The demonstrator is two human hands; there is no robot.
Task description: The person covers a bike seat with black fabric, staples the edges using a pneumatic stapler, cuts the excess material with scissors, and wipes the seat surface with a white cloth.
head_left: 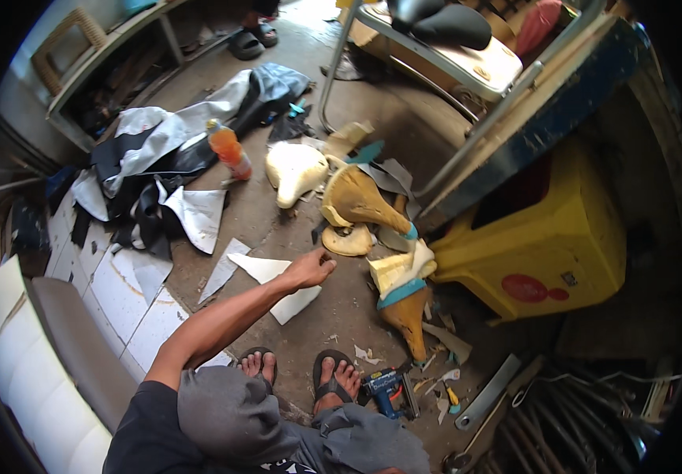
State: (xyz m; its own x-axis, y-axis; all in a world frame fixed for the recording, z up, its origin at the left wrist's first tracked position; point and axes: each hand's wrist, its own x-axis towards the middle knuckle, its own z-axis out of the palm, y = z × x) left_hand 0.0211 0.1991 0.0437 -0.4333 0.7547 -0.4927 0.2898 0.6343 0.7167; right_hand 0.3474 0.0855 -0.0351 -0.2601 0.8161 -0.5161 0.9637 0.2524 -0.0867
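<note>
My left hand [309, 269] hangs low over the floor, its fingers curled together; whether anything is pinched in them is hidden. Beneath its wrist lies a white sheet scrap [297, 305]. Just beyond the fingertips rests a round yellowish foam piece [346, 240]. Behind it are a brown saddle-shaped shell [360, 196] with a foam rim and a cream saddle-shaped foam pad [295, 170]. To the right, another brown saddle-shaped shell [408, 316] has a teal band and a cream foam block [396, 272] at its wide end. My right hand cannot be made out.
By my right foot lies a blue staple gun [388, 392], near a yellow-handled screwdriver [453, 396] and a flat metal bar [489, 390]. A yellow plastic stool [546, 229] lies tipped at right. An orange drink bottle [229, 150] stands beside heaped black and grey sheet material [175, 130].
</note>
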